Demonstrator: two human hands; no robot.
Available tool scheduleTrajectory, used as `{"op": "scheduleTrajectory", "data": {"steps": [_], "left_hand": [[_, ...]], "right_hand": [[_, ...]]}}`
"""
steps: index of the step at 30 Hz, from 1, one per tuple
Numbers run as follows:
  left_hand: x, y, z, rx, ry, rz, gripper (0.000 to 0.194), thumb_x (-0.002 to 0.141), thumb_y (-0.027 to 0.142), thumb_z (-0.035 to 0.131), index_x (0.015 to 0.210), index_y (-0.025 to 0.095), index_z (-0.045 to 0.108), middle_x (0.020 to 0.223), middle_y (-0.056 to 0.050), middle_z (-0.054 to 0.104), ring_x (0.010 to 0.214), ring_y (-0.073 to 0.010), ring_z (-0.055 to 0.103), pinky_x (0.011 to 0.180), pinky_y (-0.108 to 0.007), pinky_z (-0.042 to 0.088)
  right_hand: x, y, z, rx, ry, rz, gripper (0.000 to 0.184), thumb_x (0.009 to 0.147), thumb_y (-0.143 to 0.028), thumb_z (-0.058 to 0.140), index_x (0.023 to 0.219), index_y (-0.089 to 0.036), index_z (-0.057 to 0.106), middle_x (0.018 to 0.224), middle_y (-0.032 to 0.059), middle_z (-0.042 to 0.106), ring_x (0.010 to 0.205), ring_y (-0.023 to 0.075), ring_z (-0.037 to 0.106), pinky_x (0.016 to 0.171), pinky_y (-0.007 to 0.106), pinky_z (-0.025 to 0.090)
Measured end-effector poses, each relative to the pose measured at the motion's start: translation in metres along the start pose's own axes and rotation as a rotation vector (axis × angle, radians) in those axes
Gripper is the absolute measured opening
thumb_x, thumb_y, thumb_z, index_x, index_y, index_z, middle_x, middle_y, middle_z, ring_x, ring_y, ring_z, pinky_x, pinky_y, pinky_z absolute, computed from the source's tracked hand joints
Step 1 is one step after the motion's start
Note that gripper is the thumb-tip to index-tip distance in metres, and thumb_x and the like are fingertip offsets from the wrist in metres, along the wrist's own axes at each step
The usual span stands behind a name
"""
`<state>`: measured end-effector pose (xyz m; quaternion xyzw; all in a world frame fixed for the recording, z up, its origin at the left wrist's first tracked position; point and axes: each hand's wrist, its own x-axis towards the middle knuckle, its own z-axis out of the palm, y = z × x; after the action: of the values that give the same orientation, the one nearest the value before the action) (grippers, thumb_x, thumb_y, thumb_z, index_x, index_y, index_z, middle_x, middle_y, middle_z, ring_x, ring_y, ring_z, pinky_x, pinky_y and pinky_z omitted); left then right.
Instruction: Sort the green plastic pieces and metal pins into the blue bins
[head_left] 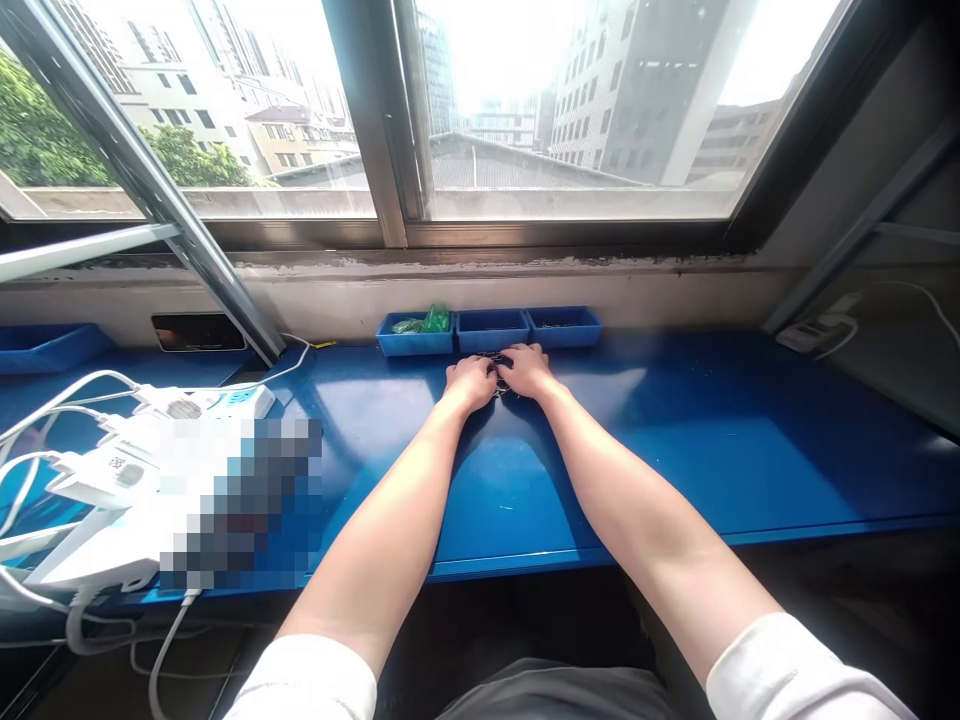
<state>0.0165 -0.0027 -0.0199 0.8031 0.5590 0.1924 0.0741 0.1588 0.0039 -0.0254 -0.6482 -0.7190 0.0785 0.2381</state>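
Blue bench [525, 480]: you are resting your left hand [471, 384] and right hand [527, 370] palm-down over a dark wire tangle [497, 368], grip unclear; pressing risks scattering it.

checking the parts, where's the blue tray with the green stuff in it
In the head view, the blue tray is leftmost of three in a row against the wall, just beyond the left hand, beside the middle tray.

Blue bench [675, 440], blue trays [491, 330], grn plastic [424, 322].

Two hands [471, 383], three blue trays [492, 330]
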Motion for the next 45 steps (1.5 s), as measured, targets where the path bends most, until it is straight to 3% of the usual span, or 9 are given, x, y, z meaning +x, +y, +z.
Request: {"op": "scheduleTrajectory", "data": {"steps": [11,28,39,45], "left_hand": [[0.0002,0.0012,0.0,0.0,-0.001,0.01,0.036,0.085,0.032,0.036,0.107,0.027,0.064,0.121,-0.004,0.062,0.114,-0.0267,0.051,0.093,-0.04,0.038],[-0.0014,0.0024,-0.0048,-0.026,-0.001,-0.003,0.031,0.083,0.034,0.043,0.108,0.028,0.06,0.113,-0.003,0.066,0.11,-0.0262,0.055,0.089,-0.038,0.039],[0.0005,0.0015,-0.0021,-0.093,0.12,-0.013,0.035,0.082,0.033,0.047,0.113,0.024,0.06,0.119,-0.006,0.062,0.115,-0.0252,0.051,0.095,-0.038,0.037],[0.0002,0.0021,-0.0041,-0.156,0.248,0.018,0.027,0.084,0.029,0.045,0.102,0.023,0.065,0.108,-0.005,0.065,0.108,-0.0228,0.055,0.092,-0.035,0.04]], "right_hand": [[-0.0012,-0.0035,-0.0032,0.004,-0.008,0.001,0.033,0.083,-0.036,0.048,0.109,-0.023,0.064,0.12,0.0086,0.057,0.113,0.0309,0.041,0.094,0.046,0.035],[-0.0019,0.0003,-0.007,0.179,-0.022,0.024,0.022,0.075,-0.026,0.062,0.095,-0.023,0.071,0.095,0.0043,0.07,0.095,0.0202,0.062,0.086,0.028,0.044],[-0.0001,0.0027,-0.0045,0.26,0.123,-0.065,0.016,0.078,-0.025,0.058,0.086,-0.023,0.073,0.09,0.0024,0.071,0.09,0.0184,0.063,0.085,0.028,0.046],[-0.0012,-0.0015,-0.0088,0.336,0.177,-0.146,0.019,0.079,-0.031,0.057,0.08,-0.019,0.073,0.083,0.0033,0.07,0.08,0.0167,0.06,0.075,0.026,0.044]]}}
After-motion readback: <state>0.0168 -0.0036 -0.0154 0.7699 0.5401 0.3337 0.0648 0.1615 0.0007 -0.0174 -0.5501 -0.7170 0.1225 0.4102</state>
